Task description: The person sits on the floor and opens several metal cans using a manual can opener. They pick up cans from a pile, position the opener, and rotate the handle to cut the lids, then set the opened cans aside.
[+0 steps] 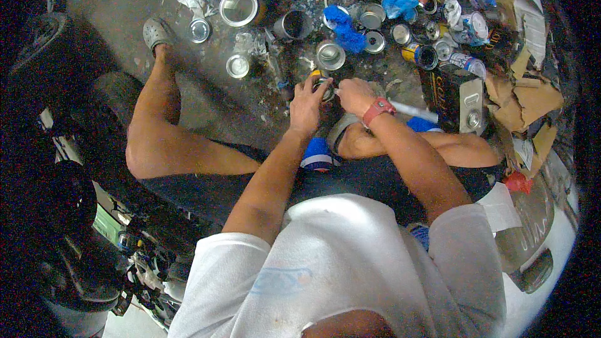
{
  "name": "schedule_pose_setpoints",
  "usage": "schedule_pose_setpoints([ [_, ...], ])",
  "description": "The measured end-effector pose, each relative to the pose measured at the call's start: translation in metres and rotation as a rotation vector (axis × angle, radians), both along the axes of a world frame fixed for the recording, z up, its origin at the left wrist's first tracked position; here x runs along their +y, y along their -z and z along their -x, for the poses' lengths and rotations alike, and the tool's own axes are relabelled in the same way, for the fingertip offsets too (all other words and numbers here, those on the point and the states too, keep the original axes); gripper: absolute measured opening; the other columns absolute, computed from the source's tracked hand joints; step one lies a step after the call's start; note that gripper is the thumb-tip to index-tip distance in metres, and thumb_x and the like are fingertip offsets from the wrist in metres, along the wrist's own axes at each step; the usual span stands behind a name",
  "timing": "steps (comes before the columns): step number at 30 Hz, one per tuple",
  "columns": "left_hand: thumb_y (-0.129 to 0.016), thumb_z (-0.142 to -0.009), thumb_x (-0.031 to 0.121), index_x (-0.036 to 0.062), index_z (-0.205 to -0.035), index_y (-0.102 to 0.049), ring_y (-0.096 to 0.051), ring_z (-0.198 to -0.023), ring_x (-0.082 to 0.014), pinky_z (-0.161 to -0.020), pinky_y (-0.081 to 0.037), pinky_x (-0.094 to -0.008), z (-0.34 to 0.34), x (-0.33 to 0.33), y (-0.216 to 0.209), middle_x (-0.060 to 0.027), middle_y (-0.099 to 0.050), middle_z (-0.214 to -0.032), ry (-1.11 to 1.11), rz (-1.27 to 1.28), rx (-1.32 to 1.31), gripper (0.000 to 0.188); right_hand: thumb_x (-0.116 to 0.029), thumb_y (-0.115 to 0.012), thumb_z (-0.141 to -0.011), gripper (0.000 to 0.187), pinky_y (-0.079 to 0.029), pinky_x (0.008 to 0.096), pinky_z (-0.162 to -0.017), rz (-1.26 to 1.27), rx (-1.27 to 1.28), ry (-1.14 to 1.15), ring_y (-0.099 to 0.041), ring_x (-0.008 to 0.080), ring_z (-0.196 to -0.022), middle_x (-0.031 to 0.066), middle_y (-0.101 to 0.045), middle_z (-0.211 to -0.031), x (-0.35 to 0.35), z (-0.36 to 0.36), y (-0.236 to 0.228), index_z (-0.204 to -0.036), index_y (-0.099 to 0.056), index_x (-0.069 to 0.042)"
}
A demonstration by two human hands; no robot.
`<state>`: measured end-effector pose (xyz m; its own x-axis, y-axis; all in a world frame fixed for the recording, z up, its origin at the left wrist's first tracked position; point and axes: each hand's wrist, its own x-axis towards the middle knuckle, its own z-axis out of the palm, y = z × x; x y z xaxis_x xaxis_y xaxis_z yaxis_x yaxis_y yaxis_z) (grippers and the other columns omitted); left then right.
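Note:
Between my crossed and bent legs, both hands meet over a small round can [323, 91] with an orange patch at its far side. My left hand [305, 105] grips the can, its fingers curled over the rim. On the can's right, my right hand [355, 96] is closed, with its fingertips pinched at the rim around a small greyish thing too blurred to name. A red wristwatch [378, 111] is on my right wrist. Just beyond the can stands an open metal tin [330, 56]. A white stick-like thing [413, 111] shows beside the right wrist.
Several open tins, including a large one [238, 8], crowd the stained floor ahead. Blue crumpled material [345, 30] lies among them. A brush-like tool [277, 69] lies left of my hands. At the right are torn cardboard [526, 97] and a rectangular metal can [472, 106].

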<state>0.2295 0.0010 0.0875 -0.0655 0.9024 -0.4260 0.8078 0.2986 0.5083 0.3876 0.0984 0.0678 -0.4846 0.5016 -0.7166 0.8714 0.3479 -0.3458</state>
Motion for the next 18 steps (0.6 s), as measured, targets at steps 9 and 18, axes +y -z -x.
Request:
schedule_pose_setpoints([
  [9,-0.088,-0.082,0.017,0.0314,-0.150,-0.061,-0.059,-0.127,-0.0425,-0.098,-0.059,-0.0528,-0.003,-0.007,0.013,-0.0088,-0.055,-0.152,-0.005,-0.059,0.051,0.074,-0.038,-0.062,-0.103,0.030,-0.056,0.0540,-0.085,0.160,0.535,0.214,-0.073,0.0433,-0.095,0.0179,-0.076,-0.094,0.002,-0.041,0.039,-0.096,-0.073,-0.011],
  [18,-0.078,-0.090,0.014,0.0281,-0.150,-0.061,-0.056,-0.133,-0.0425,-0.102,-0.059,-0.0529,-0.011,0.007,0.002,-0.0093,-0.052,-0.158,-0.121,-0.012,0.080,0.065,-0.025,-0.064,-0.098,0.025,-0.060,0.0575,-0.084,-0.210,0.016,-0.058,-0.078,0.0416,-0.093,0.0216,-0.079,-0.097,0.006,0.014,-0.028,-0.096,-0.081,-0.007],
])
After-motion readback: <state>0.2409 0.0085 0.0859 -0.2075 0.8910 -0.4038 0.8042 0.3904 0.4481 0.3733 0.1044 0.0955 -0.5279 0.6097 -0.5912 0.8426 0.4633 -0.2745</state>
